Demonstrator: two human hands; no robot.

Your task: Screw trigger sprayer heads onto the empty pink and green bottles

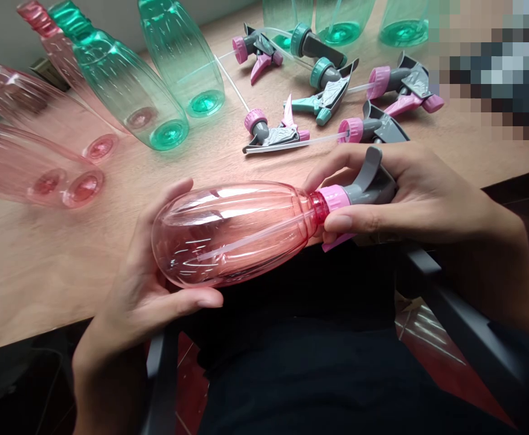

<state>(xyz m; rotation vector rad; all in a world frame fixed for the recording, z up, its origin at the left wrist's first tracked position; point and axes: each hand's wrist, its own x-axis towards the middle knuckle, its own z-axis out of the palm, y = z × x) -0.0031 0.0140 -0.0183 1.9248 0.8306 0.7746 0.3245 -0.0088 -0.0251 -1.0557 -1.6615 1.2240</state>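
Note:
A clear pink spray bottle [237,232] lies sideways between my hands, above the table's front edge. My left hand [156,266] wraps its rounded base, thumb below and fingers behind. At the neck, my right hand [409,193] grips the pink collar of a grey-and-pink trigger sprayer [371,181], thumb on the near side. The sprayer sits on the bottle's mouth, and its thin dip tube runs down inside the bottle. Whether the collar is fully screwed on I cannot tell. Part of the trigger is hidden behind my right thumb.
Pink bottles [33,157] and green bottles [128,90] stand at the left of the wooden table [264,166]. Several loose trigger sprayers [332,90], pink and teal, lie at the back middle. More green bottles [343,24] stand behind. A chair armrest [464,314] is at lower right.

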